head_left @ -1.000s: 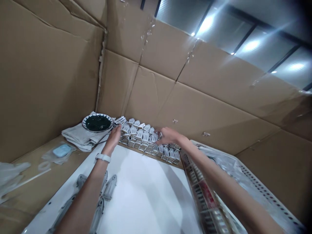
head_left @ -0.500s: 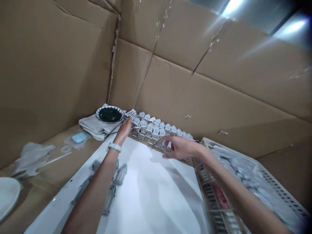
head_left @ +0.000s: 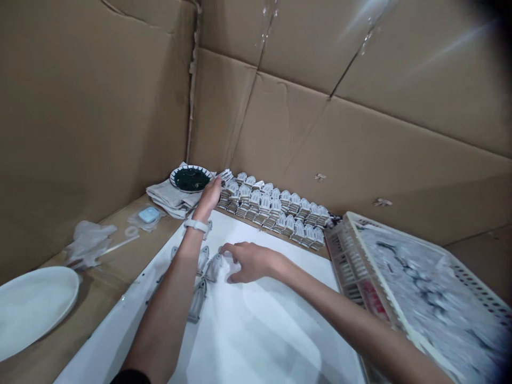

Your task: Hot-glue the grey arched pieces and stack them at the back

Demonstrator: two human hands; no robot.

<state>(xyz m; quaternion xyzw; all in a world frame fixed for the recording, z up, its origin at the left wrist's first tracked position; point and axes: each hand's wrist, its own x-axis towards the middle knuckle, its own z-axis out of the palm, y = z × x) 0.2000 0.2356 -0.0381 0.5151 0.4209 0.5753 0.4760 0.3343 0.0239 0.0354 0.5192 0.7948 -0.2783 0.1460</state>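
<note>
My left hand [head_left: 209, 196], with a pale band at the wrist, is at the left end of the rows of small arch-shaped pieces [head_left: 264, 205]. Its fingertips meet a tilted stack [head_left: 226, 175] there; the far side of the fingers is hidden, so I cannot tell if they grip it. Above the white board [head_left: 256, 320], my right hand [head_left: 250, 261] has thumb and forefinger apart. Its forefinger is close to a grey arch-shaped piece [head_left: 214, 266] lying on the board. Another grey piece [head_left: 197, 302] lies nearer me; my left forearm covers part of the group.
A patterned plate [head_left: 191, 178] with dark green contents rests on folded cloth [head_left: 170, 198]. Left are a white plate [head_left: 36, 309], crumpled plastic [head_left: 88, 240] and a blue item [head_left: 149, 214]. A white basket [head_left: 400, 314] stands right. Cardboard walls [head_left: 280, 122] enclose the back and left.
My right hand has moved left and toward me, from the stacked rows to the loose grey pieces. My left hand stays by the tilted stack. The camera view has tipped down.
</note>
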